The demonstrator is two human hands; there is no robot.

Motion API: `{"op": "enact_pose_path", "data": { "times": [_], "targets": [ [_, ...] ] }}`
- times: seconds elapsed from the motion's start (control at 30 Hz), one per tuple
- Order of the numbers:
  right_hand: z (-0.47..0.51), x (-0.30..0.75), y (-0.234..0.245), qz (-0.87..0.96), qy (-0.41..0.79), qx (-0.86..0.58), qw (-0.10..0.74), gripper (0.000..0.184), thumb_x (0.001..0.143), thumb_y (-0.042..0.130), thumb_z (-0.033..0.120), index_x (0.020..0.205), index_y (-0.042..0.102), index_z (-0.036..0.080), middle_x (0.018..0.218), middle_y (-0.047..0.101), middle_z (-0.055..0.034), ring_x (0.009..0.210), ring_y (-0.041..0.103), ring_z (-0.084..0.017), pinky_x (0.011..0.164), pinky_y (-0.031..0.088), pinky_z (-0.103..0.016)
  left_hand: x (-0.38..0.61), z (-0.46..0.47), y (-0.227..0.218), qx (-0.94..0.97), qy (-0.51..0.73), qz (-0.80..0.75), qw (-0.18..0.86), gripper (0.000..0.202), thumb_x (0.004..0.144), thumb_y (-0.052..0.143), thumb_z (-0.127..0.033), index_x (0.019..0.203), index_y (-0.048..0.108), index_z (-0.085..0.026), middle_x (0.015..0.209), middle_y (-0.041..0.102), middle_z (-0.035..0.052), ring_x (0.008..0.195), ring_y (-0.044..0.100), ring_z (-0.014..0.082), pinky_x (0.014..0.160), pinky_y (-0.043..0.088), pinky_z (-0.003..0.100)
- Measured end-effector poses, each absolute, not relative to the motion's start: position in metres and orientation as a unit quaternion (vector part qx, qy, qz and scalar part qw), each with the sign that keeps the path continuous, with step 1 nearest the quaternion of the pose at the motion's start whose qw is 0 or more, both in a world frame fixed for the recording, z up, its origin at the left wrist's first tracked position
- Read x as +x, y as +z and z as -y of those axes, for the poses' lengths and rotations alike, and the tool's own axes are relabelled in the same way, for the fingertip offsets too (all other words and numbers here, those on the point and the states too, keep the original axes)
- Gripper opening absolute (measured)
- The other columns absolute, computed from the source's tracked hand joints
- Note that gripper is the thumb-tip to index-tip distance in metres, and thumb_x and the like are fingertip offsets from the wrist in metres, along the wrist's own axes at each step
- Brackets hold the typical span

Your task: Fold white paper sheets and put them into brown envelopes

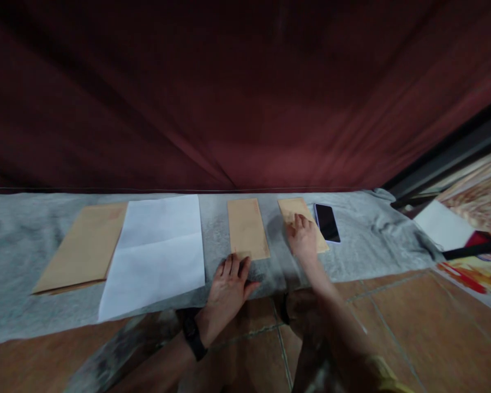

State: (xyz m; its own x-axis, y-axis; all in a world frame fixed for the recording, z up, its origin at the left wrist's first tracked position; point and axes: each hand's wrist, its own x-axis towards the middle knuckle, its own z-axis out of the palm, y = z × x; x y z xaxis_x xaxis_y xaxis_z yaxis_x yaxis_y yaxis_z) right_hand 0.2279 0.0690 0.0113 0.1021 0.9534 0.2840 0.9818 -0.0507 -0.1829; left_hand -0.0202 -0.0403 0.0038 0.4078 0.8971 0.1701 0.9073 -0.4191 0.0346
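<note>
My left hand (pixel 229 286) lies flat with its fingers apart, the fingertips at the near edge of a small brown envelope (pixel 247 226). My right hand (pixel 304 238) rests on a second small brown envelope (pixel 294 207), its fingers bent and drawn together on the paper. That envelope lies slightly slanted, partly hidden under the hand. Just right of it is a dark-screened phone (pixel 328 222) with a pale case edge. A large white sheet of paper (pixel 159 251) with a crease across it lies left of my left hand.
Larger brown envelopes (pixel 84 245) lie stacked at the left, partly beside the white sheet. Everything rests on a grey cloth (pixel 368 234) over a low surface. A dark red curtain (pixel 245 109) hangs behind. Tiled floor (pixel 396 305) and printed packaging (pixel 478 275) are at the right.
</note>
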Motion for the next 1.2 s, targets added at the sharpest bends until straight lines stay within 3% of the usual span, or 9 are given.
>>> {"op": "enact_pose_path", "data": {
  "times": [0.1,0.23,0.5,0.9,1.2],
  "targets": [
    [-0.065,0.259,0.01,0.627,-0.101,-0.751,0.181,0.051,0.094,0.043,0.028,0.135,0.058,0.001,0.126,0.063,-0.0258,0.11,0.057,-0.036,0.095,0.045,-0.051,-0.021,0.041,0.003,-0.841,-0.083,0.534,0.038,0.06,0.093,0.058,-0.054,0.14,0.057,-0.017,0.135,0.061,0.0188,0.125,0.056,0.0332,0.102,0.047,0.046],
    [-0.06,0.269,0.003,0.615,-0.124,-0.76,0.169,0.051,0.092,0.048,0.033,0.133,0.059,0.005,0.122,0.064,-0.0243,0.101,0.058,-0.035,0.088,0.045,-0.049,-0.021,0.041,0.005,-0.841,-0.083,0.533,0.049,0.058,0.094,0.057,-0.053,0.14,0.057,-0.017,0.135,0.06,0.019,0.123,0.057,0.0329,0.103,0.046,0.046],
    [-0.061,0.258,0.012,0.582,-0.053,-0.809,0.069,0.05,0.095,0.053,0.044,0.131,0.06,0.011,0.127,0.061,-0.0215,0.108,0.055,-0.034,0.09,0.041,-0.042,-0.021,0.04,0.004,-0.843,-0.09,0.527,0.055,0.059,0.094,0.058,-0.053,0.14,0.058,-0.016,0.132,0.061,0.0209,0.119,0.059,0.0343,0.099,0.047,0.047],
    [-0.068,0.255,0.015,0.555,-0.006,-0.83,0.051,0.066,0.092,0.058,0.053,0.14,0.052,0.008,0.13,0.057,-0.0256,0.112,0.054,-0.036,0.093,0.038,-0.043,-0.022,0.041,0.002,-0.846,-0.086,0.523,0.059,0.059,0.093,0.058,-0.054,0.14,0.057,-0.017,0.132,0.061,0.0195,0.12,0.058,0.0341,0.099,0.047,0.047],
    [-0.064,0.252,0.013,0.553,-0.04,-0.83,0.066,0.065,0.089,0.062,0.054,0.132,0.058,0.006,0.12,0.063,-0.0256,0.107,0.056,-0.037,0.09,0.038,-0.043,-0.022,0.04,0.001,-0.851,-0.083,0.517,0.049,0.059,0.095,0.055,-0.053,0.141,0.056,-0.016,0.133,0.06,0.0214,0.122,0.056,0.0357,0.1,0.045,0.049]
  ]
}}
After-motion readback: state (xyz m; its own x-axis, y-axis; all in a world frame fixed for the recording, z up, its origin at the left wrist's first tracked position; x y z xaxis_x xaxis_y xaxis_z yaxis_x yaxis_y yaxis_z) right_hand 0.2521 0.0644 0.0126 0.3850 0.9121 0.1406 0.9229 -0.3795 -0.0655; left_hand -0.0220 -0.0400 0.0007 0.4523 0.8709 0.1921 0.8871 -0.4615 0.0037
